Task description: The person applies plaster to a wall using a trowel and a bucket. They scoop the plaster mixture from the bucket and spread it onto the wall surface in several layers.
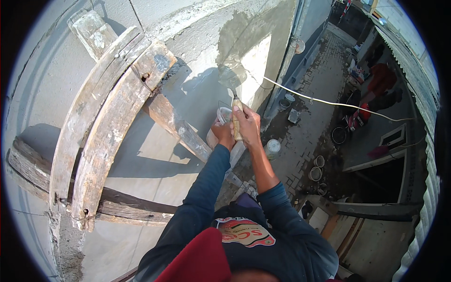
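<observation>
My right hand [249,126] is closed around the wooden handle of a trowel [232,76]. The trowel's grey blade points up and lies against, or very close to, a patch of dark wet mortar [244,28] on the wall. Just left of it, my left hand [223,133] grips a small pale plastic bucket [225,113] with a thin wire handle. Part of the bucket is hidden behind my hands, and its contents are hard to make out. The two hands are close together, nearly touching.
A curved wooden frame [110,129] stands at the left, with a slanting timber [176,127] reaching toward my left arm. A white cable [324,102] crosses to the right. Far below lies a paved alley [300,136] with several buckets [315,174]; corrugated sheeting [430,164] edges the right.
</observation>
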Tool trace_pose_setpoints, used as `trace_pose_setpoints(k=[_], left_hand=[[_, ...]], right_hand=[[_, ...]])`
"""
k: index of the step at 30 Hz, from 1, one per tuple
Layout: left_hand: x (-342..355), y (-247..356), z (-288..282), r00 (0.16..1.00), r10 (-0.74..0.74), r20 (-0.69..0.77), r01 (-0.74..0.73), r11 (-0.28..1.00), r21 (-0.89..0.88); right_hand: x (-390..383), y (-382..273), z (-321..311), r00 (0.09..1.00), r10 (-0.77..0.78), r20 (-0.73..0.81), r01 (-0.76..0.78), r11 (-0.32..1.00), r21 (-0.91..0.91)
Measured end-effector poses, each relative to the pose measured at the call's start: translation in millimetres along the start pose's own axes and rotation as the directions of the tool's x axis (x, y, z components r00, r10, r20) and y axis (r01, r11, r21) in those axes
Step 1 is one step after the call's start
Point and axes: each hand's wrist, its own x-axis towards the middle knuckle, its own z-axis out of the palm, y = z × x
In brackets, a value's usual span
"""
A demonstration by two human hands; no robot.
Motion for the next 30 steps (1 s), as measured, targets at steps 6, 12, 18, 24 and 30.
trace_pose_setpoints(k=[6, 12, 18, 24, 30], left_hand=[[8, -34, -11, 0.902, 0.397, 0.171, -0.431, 0.79, 0.436], [26, -32, -27, 0.977, 0.192, 0.089, -0.205, 0.754, 0.625], [22, -33, -33, 0.969, 0.181, 0.165, -0.244, 0.784, 0.571], [14, -32, -37, 0.969, 0.141, 0.201, -0.231, 0.799, 0.555], [11, -28, -40, 0.969, 0.117, 0.216, -0.219, 0.808, 0.547]], right_hand=[[68, 18, 61, 0.956, -0.281, -0.087, 0.176, 0.783, -0.596], [69, 4, 96, 0.972, -0.181, -0.148, 0.068, 0.823, -0.564], [68, -5, 109, 0.946, -0.283, -0.156, 0.131, 0.776, -0.617], [69, -17, 122, 0.95, -0.287, -0.126, 0.155, 0.779, -0.608], [61, -35, 134, 0.975, -0.206, -0.088, 0.117, 0.806, -0.58]])
